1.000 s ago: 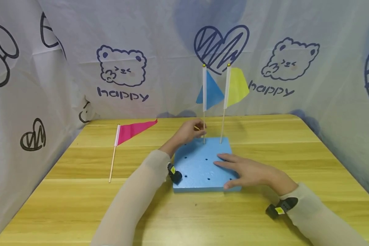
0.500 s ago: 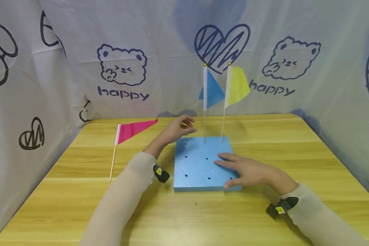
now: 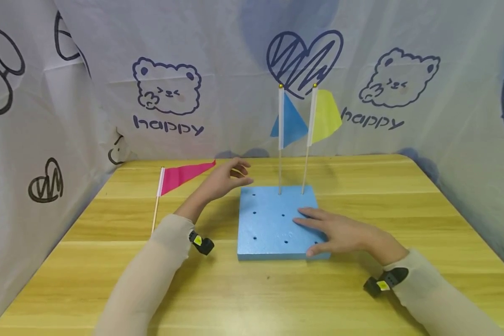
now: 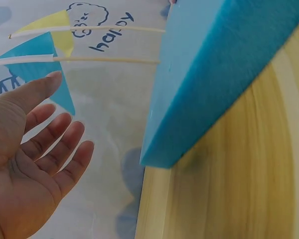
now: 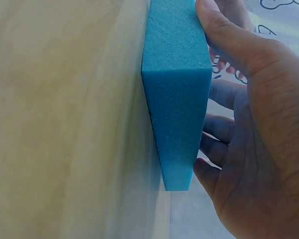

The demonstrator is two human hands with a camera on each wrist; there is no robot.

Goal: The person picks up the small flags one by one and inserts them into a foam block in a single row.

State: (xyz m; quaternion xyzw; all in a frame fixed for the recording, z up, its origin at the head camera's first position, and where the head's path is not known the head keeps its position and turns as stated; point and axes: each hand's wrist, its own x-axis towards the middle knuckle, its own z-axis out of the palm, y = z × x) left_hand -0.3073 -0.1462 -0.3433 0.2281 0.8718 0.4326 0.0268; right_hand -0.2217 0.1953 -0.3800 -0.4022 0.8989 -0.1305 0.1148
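A blue foam block (image 3: 269,224) with several small holes lies flat on the table. Two flags stand upright in its back row: a blue flag (image 3: 293,122) and, to its right, a yellow flag (image 3: 326,116). My left hand (image 3: 224,179) hovers at the block's back left corner, holding nothing, its fingers loosely bent. In the left wrist view the left palm (image 4: 25,184) shows bare, apart from the flagsticks. My right hand (image 3: 340,233) rests on the block's right front part with fingers spread. From the right wrist view, its fingertips (image 5: 205,172) meet the block's top face.
A pink triangular flag (image 3: 180,178) lies on the wooden table (image 3: 252,298) at the left; my left sleeve covers the lower end of its stick. Behind and beside the table hangs a white cloth (image 3: 231,93) with drawings.
My left hand has let go of the blue flag's stick and moved left, away from it. The blue flag stays standing in the block. The right hand has kept its place.
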